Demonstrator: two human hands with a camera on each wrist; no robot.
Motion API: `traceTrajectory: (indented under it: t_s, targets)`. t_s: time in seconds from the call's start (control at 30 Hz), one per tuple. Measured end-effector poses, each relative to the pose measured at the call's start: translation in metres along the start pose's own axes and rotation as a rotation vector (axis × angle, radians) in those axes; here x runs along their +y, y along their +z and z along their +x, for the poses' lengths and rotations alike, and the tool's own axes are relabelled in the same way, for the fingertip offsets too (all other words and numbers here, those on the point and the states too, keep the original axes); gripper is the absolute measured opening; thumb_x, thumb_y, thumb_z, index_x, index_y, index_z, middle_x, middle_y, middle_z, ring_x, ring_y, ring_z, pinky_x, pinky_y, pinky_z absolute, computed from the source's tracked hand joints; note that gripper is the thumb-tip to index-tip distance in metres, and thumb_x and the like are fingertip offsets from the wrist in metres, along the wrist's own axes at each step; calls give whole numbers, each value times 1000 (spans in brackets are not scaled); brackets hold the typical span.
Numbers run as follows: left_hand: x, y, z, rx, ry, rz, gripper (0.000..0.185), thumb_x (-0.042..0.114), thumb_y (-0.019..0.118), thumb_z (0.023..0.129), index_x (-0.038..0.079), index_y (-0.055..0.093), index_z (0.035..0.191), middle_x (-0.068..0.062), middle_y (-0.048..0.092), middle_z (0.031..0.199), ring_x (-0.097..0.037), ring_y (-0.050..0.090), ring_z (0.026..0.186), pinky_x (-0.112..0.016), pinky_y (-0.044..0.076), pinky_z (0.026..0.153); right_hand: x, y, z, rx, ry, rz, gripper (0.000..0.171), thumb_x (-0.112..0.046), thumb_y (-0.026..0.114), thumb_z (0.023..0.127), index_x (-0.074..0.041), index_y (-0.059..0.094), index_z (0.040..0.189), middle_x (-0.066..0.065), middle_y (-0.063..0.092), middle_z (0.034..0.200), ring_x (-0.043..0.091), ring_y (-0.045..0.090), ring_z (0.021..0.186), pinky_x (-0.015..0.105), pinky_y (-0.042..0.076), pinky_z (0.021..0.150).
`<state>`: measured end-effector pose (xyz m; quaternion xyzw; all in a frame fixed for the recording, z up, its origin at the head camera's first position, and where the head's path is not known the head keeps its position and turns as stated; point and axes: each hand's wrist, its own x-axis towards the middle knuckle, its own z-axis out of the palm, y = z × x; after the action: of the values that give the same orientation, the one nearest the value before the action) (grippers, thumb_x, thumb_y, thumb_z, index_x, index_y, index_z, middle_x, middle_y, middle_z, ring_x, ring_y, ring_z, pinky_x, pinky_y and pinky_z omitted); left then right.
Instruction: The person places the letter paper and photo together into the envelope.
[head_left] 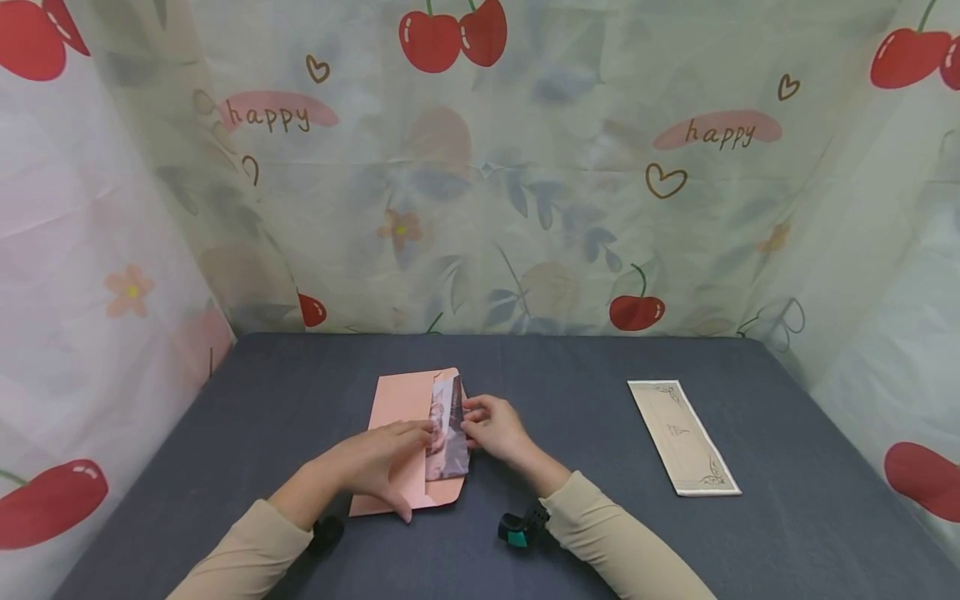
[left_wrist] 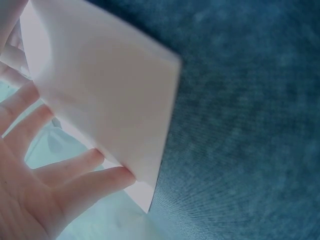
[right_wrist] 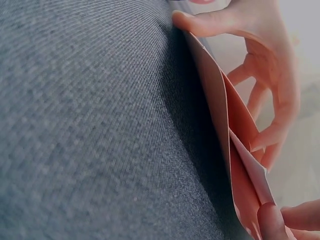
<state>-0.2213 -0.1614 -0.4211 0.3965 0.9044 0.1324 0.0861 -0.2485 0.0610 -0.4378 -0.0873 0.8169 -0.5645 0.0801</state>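
A pink envelope (head_left: 397,400) lies flat on the dark grey table (head_left: 570,400), its open side to the right. A folded printed sheet (head_left: 450,450) lies half inside that opening. My left hand (head_left: 390,458) rests on the envelope with straight fingers and presses it down; in the left wrist view its fingers (left_wrist: 75,182) touch the envelope's (left_wrist: 105,90) edge. At the opening, my right hand (head_left: 480,421) pinches the sheet's right edge. The right wrist view shows the envelope's layers (right_wrist: 239,112) spread apart, with the right hand's fingers (right_wrist: 270,75) curled behind them.
A long cream card (head_left: 682,437) with printed corners lies on the table to the right. Patterned fabric walls with cherries (head_left: 450,37) close in the back and both sides. Small black devices sit at both wrists (head_left: 521,529).
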Motion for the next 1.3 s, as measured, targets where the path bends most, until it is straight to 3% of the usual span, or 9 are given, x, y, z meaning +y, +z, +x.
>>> traceTrajectory:
  t_s: [0.23, 0.5, 0.63, 0.83, 1.3]
  targets:
    - [0, 0, 0, -1, 2, -9, 100, 59, 79, 59, 9, 43, 137, -8, 37, 149, -24, 40, 134, -46, 38, 106, -2, 1, -2, 7, -12, -2, 31, 4, 60, 85, 8, 57, 115, 21, 65, 94, 14, 65, 69, 27, 57, 59]
    - [1, -2, 1, -12, -30, -25, 97, 61, 79, 58, 13, 45, 134, -5, 38, 148, -21, 42, 131, -43, 39, 106, 4, 4, 0, -18, -114, 27, 29, 2, 61, 83, 9, 58, 111, 15, 64, 88, 13, 66, 69, 26, 56, 57]
    - [1, -2, 1, -3, -25, -29, 92, 61, 79, 57, 14, 47, 129, -5, 39, 147, -20, 43, 130, -43, 40, 105, 0, 6, -1, -4, -54, 4, 32, 3, 61, 83, 9, 58, 114, 20, 64, 94, 17, 67, 74, 27, 57, 60]
    - [0, -1, 1, -3, -34, -49, 88, 60, 80, 56, 17, 48, 127, -5, 39, 147, -20, 42, 131, -43, 40, 106, 0, 8, -1, 15, -70, -90, 33, 2, 61, 84, 7, 58, 116, 19, 65, 95, 17, 66, 77, 22, 53, 58]
    - [0, -1, 1, -2, -27, -59, 87, 59, 80, 57, 16, 49, 126, -7, 40, 147, -22, 41, 133, -44, 39, 106, 0, 13, 1, -3, -35, -39, 34, 2, 60, 85, 7, 57, 118, 19, 64, 97, 14, 65, 74, 24, 55, 58]
